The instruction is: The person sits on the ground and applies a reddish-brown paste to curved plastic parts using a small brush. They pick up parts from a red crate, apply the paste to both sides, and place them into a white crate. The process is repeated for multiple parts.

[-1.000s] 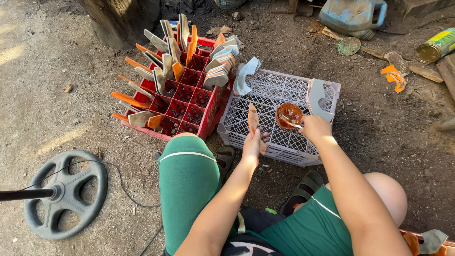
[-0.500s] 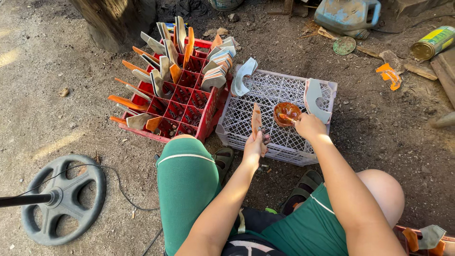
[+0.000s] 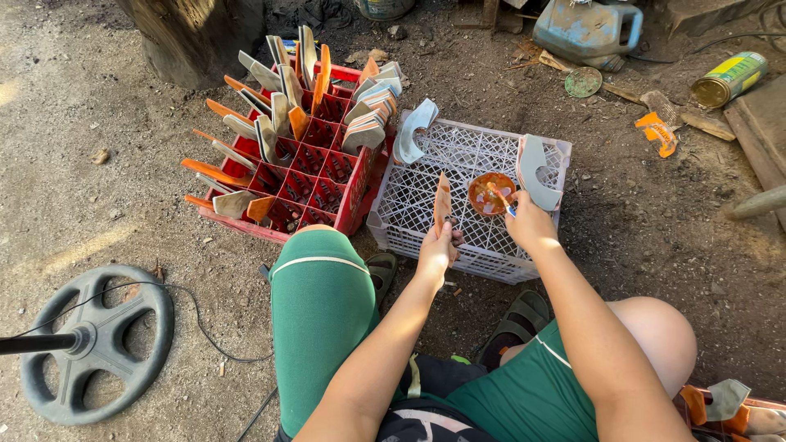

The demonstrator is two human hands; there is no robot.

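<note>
I see green shorts (image 3: 323, 319) with a thin white line of piping curving near each hem, and the same green cloth covers the other thigh. Both arms are bare, with no sleeves, gloves, rings or watch on the left grip (image 3: 438, 250) or the right grip (image 3: 530, 223). On the feet I make out dark strapped sandals (image 3: 517, 321).

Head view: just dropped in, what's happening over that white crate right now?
A seated person in green shorts works over a white plastic crate on dirt ground. The left hand holds a thin curved piece upright above the crate. The right hand holds a small tool, too blurred to identify, at a small round container of orange stuff sitting on the crate. Beside it, a red divided crate holds many similar pieces, some orange, some grey.
</note>
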